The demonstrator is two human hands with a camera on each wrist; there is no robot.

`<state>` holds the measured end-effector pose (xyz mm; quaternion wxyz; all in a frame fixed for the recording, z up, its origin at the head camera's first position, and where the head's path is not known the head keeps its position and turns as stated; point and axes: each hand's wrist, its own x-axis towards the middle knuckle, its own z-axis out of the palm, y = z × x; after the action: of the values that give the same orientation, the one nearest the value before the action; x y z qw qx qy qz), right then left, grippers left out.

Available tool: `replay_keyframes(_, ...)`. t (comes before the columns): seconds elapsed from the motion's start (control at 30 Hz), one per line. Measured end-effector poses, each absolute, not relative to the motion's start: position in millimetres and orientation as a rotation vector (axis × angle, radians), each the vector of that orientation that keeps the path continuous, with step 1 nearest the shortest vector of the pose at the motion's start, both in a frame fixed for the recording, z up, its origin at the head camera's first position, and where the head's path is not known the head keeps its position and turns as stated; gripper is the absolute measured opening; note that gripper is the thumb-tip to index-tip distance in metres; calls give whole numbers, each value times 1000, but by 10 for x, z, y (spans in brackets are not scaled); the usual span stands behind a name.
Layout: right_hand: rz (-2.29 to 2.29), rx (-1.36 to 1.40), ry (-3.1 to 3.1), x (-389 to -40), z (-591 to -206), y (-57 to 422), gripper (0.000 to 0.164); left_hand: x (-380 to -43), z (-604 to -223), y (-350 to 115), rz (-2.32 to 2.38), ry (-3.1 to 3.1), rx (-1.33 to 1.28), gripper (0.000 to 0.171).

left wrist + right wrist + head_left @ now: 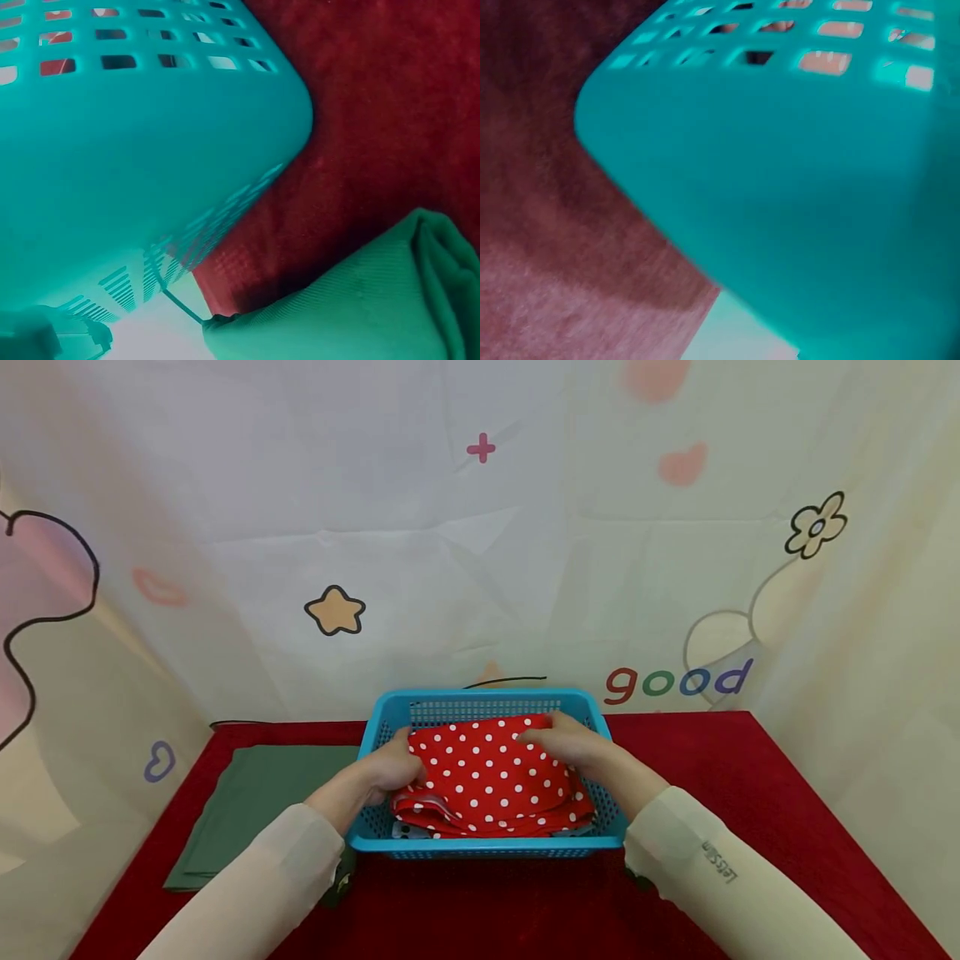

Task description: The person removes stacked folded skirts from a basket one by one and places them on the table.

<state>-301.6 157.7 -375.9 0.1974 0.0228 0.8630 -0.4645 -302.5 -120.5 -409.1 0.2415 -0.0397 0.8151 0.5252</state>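
A red cloth with white polka dots [487, 768], folded into a thick bundle, lies inside the blue plastic basket [487, 845] in the head view. My left hand [395, 766] holds the cloth's left edge, its thumb over the top. At the far right corner, my right hand [573, 745] grips the same cloth, with the thumb lying across the dots. Patterned fabric peeks out beneath the red bundle. The left wrist view is mostly taken up by the basket's wall [150, 150]; the right wrist view likewise shows the basket's wall [742, 165], and both hands are hidden there.
A folded green cloth [262, 802] lies left of the basket, also seen as a green fold [337, 315] in the left wrist view. A dark red cover [690, 760] spreads over the table. Behind it hangs a printed white curtain [420, 568].
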Motion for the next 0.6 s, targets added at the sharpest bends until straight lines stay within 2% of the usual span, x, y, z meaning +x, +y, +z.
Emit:
replay_keyframes(0.17,-1310,66,2448,-3019,-3731,1512,81,-3034,-4120,-1230,1447,2225,-102,96)
replay_keyframes(0.4,-1480,178,2359,-3101,-3792,1564,90,-3048,-4136,-1221,1477,2222,-78,96)
replay_keyframes(0.6,-1511,213,2286,-3143,-3883,1619,88,-3053,-4151,-1219,1505,2191,-71,95)
